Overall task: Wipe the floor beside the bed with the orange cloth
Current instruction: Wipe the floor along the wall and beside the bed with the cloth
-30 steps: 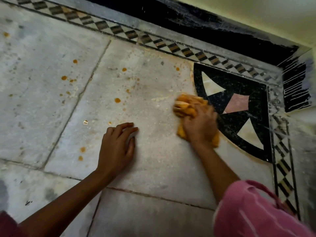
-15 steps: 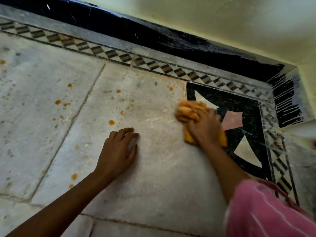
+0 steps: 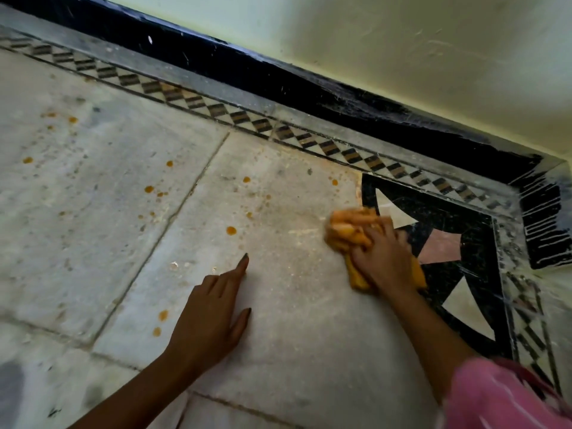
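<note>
Now grips the bunched orange cloth (image 3: 346,230) in curled fingers of the right hand (image 3: 383,261), still at the edge of the black inlay (image 3: 433,210), barely shifted from half a second ago. Straightens the left hand (image 3: 210,323), index finger out, no longer bent, bracing on the marble floor (image 3: 294,351). Leaves orange spots (image 3: 231,230) beyond the left fingertips (image 3: 244,262) unwiped, probably next in line

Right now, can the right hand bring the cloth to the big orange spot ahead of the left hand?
Probably yes: only bare floor lies between the orange cloth in the right hand and the orange spot. The left hand rests short of that path.
</note>
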### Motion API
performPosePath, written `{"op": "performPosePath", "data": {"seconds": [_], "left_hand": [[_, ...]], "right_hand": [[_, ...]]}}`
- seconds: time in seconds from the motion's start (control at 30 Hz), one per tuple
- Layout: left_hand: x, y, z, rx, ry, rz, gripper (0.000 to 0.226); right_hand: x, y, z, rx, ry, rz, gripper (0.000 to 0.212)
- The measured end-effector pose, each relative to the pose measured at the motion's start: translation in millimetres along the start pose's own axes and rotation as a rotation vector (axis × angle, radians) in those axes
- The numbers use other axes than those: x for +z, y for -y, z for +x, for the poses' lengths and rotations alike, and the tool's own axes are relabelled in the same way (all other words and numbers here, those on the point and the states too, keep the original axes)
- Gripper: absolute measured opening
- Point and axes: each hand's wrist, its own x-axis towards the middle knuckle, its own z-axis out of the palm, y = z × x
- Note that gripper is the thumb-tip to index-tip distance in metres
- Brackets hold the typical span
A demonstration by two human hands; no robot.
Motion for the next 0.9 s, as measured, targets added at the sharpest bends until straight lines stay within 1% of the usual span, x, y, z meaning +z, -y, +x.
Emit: {"op": "performPosePath", "data": {"seconds": [0.07, 0.1, 0.17, 0.23, 0.3, 0.37, 0.4, 0.43, 0.5, 0.53, 0.57, 0.63, 0.67, 0.7, 0.73, 0.8, 0.87, 0.9], "left_hand": [[-1.2, 0.8, -14.2, -0.019, 0.014, 0.019, 0.071], [-1.9, 1.4, -21.4, -0.027, 0.015, 0.023, 0.07], [-2.3, 2.7, -33.5, -0.039, 0.009, 0.02, 0.069], [-3.7, 3.4, -47.2, -0.072, -0.002, 0.008, 0.067], [-7.2, 6.2, -63.0, -0.113, -0.016, -0.007, 0.063], [-12.1, 12.9, -79.2, -0.136, -0.024, -0.008, 0.06], [-14.4, 17.0, -86.1, -0.145, -0.032, 0.0, 0.059], [-16.7, 23.2, -94.3, -0.164, -0.052, 0.015, 0.057], [-18.8, 35.3, -103.8, -0.23, -0.113, 0.056, 0.057], [-19.4, 42.0, -107.6, -0.288, -0.149, 0.08, 0.057], [-19.9, 47.3, -109.2, -0.352, -0.187, 0.1, 0.057], [-20.6, 56.7, -110.0, -0.45, -0.26, 0.131, 0.055], [-21.0, 59.9, -109.1, -0.478, -0.285, 0.139, 0.055], [-22.7, 62.3, -108.0, -0.505, -0.308, 0.141, 0.054], [-23.8, 64.6, -106.3, -0.531, -0.327, 0.137, 0.053], [-24.1, 68.2, -104.5, -0.572, -0.352, 0.123, 0.052], [-22.6, 68.1, -104.1, -0.596, -0.36, 0.118, 0.051], [-22.0, 67.6, -104.2, -0.602, -0.361, 0.116, 0.051]], "right_hand": [[8.6, 47.3, 32.4, 0.013, 0.054, 0.025, 0.053], [13.9, 74.9, 36.5, -0.029, 0.08, 0.04, 0.058], [28.9, 121.7, 15.5, -0.163, 0.114, 0.033, 0.065], [37.2, 144.5, -35.2, -0.321, 0.13, 0.051, 0.067], [33.4, 132.2, -84.1, -0.45, 0.123, 0.064, 0.068], [28.7, 92.6, -117.7, -0.533, 0.11, 0.095, 0.064], [25.2, 67.5, -126.9, -0.538, 0.102, 0.088, 0.061], [19.6, 46.9, -129.2, -0.51, 0.086, 0.056, 0.059], [11.0, 20.5, -113.8, -0.341, 0.056, -0.03, 0.06], [10.2, 20.9, -96.3, -0.266, 0.033, -0.06, 0.062], [10.8, 29.6, -74.3, -0.198, 0.004, -0.071, 0.063], [17.0, 70.3, -29.8, -0.059, -0.009, -0.018, 0.06], [21.6, 98.2, -13.1, -0.013, 0.0, 0.016, 0.06], [24.8, 130.0, -5.0, -0.016, 0.029, 0.043, 0.06], [27.8, 160.0, -5.8, -0.062, 0.058, 0.049, 0.058], [36.1, 209.4, -38.3, -0.244, 0.116, 0.059, 0.053], [44.3, 218.2, -93.3, -0.454, 0.117, 0.037, 0.051], [40.9, 207.8, -119.2, -0.532, 0.147, 0.059, 0.05]]}}
